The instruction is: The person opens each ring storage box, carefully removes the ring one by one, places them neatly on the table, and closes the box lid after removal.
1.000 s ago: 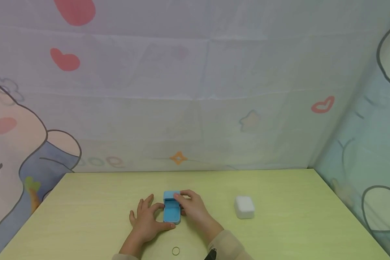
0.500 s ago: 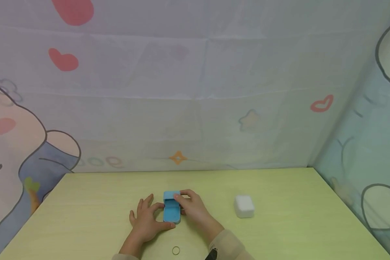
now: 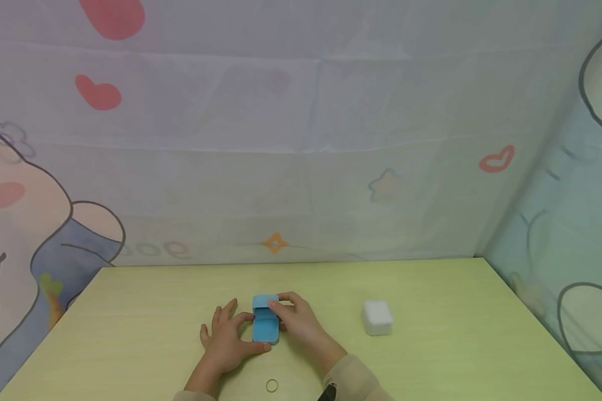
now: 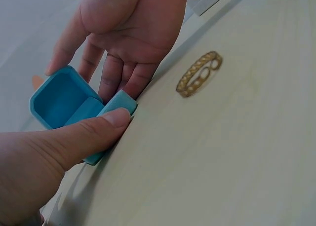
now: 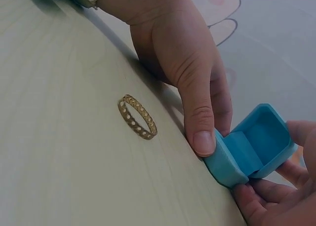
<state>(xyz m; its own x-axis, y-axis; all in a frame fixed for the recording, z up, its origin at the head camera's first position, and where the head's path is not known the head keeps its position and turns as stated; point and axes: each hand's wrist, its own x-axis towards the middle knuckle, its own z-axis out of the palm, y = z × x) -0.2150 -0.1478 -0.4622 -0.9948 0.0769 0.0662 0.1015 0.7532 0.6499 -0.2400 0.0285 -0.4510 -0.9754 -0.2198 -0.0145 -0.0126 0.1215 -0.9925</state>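
Note:
A small light-blue ring box stands on the table with its lid raised, its inside facing the person. My left hand grips the lower part, thumb across the front and index finger at the back left. From the right, my right hand pinches the lid, thumb on its front edge and fingers behind. In the left wrist view, the left thumb presses the front of the box. A gold-coloured openwork ring lies on the table nearer the person, apart from both hands; the right wrist view shows this ring larger.
A white rounded block-like thing sits on the table to the right of the hands. Behind the table hangs a printed cloth, with another cloth side along the right edge.

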